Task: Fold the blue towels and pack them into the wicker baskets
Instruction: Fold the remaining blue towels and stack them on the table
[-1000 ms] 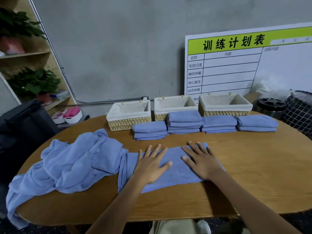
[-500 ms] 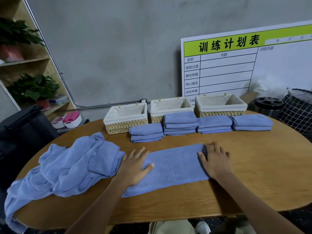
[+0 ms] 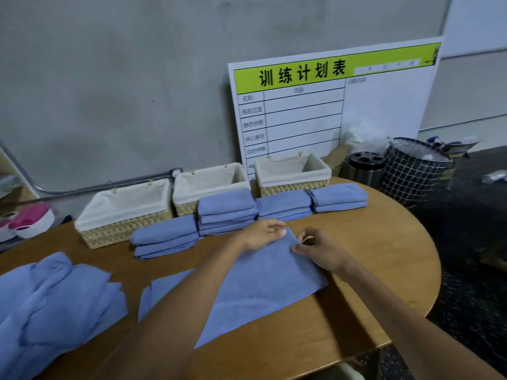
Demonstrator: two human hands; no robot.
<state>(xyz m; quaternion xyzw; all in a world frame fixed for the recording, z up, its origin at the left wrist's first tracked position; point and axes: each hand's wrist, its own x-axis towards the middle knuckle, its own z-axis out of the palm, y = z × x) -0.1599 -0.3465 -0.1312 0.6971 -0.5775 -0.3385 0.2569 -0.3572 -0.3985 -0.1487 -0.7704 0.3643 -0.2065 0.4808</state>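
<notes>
While both hands work at the right end of the flat towel [image 3: 255, 286], which lies near the front edge of the counter [image 3: 384, 259], the left hand [image 3: 263, 233] pinches its far right corner. The right hand [image 3: 318, 249] pinches the same end just beside it. That cloth looks soft, light and limp, so it should sag and crease unless taken by corners or a folded edge and carried over evenly. Four folded stacks [image 3: 225, 212] sit along the back, just in front of three lined baskets [image 3: 123, 212], none packed yet. An unfolded heap [image 3: 52, 303] waits at the counter's left end.
</notes>
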